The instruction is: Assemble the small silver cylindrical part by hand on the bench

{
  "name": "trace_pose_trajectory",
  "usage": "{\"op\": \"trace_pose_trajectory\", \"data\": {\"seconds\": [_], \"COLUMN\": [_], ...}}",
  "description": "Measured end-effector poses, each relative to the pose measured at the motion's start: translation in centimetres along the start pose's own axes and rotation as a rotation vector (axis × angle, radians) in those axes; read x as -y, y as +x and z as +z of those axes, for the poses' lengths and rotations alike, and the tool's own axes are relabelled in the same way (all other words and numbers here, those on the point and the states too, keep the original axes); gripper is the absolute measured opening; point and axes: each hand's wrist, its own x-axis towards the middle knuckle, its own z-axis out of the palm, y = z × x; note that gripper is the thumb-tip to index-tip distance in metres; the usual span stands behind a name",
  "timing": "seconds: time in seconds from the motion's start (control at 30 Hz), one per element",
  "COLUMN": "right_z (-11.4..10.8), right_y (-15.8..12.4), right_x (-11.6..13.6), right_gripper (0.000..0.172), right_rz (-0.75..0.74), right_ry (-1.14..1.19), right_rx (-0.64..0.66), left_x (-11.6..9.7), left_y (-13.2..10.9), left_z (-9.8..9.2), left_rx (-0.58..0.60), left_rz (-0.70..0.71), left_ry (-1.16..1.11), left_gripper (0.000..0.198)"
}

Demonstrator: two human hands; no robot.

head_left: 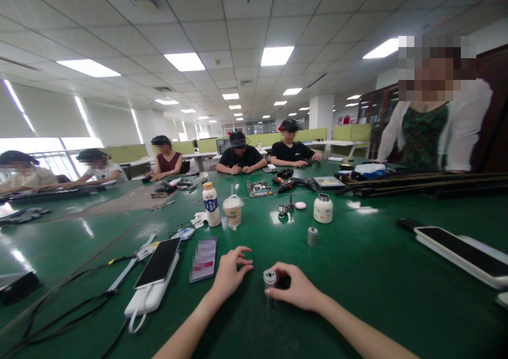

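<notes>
My right hand (296,286) has its thumb and fingers closed round a small silver metal cylinder (270,278). Holes show in the cylinder's top face, and it stands upright on or just above the green table. To its left, my left hand (233,268) is held over the table with its fingers apart and nothing in them. A second metal cylinder (313,236) stands farther off, ahead of my right hand. Just left of my left hand lies a phone with a lit screen (203,260).
A phone on a white power bank (157,269) and black cables (59,290) lie left. Ahead stand a milk bottle (211,205), a lidded cup (233,211) and a white jar (323,209). A circuit board (259,188) and a power drill (296,183) lie beyond. Several people surround the table.
</notes>
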Motion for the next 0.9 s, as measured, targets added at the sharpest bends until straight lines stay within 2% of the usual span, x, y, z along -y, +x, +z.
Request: {"op": "trace_pose_trajectory", "data": {"seconds": [0.07, 0.13, 0.27, 0.37, 0.47, 0.67, 0.9], "right_z": [0.0, 0.0, 0.0, 0.1, 0.2, 0.3, 0.1], "right_y": [0.0, 0.0, -0.1, 0.0, 0.0, 0.0, 0.0], "right_x": [0.1, 0.1, -0.1, -0.3, -0.6, -0.5, -0.4], "right_gripper": [0.027, 0.026, 0.026, 0.025, 0.023, 0.024, 0.024], "right_rz": [0.003, 0.003, -0.002, -0.010, -0.018, -0.013, -0.010], "right_ry": [0.000, -0.001, 0.003, 0.008, 0.019, 0.022, 0.016], "right_rx": [-0.001, 0.000, 0.007, 0.006, 0.001, -0.004, -0.002], "left_x": [0.9, 0.7, -2.2, -4.8, -6.2, -6.5, -6.3], "left_y": [-0.2, -0.4, -0.3, -0.4, -0.8, -1.3, -1.5], "left_z": [0.3, 0.5, 0.6, 0.6, 0.6, 0.8, 1.7], "left_rx": [0.004, 0.000, -0.006, 0.041, 0.116, 0.099, 0.011], "left_rz": [-0.002, 0.000, 0.028, 0.059, 0.066, 0.071, 0.043], "left_ry": [0.009, 0.009, -0.111, -0.260, -0.253, -0.148, -0.110], "left_gripper": [0.033, 0.033, 0.025, 0.024, 0.025, 0.028, 0.026]}}
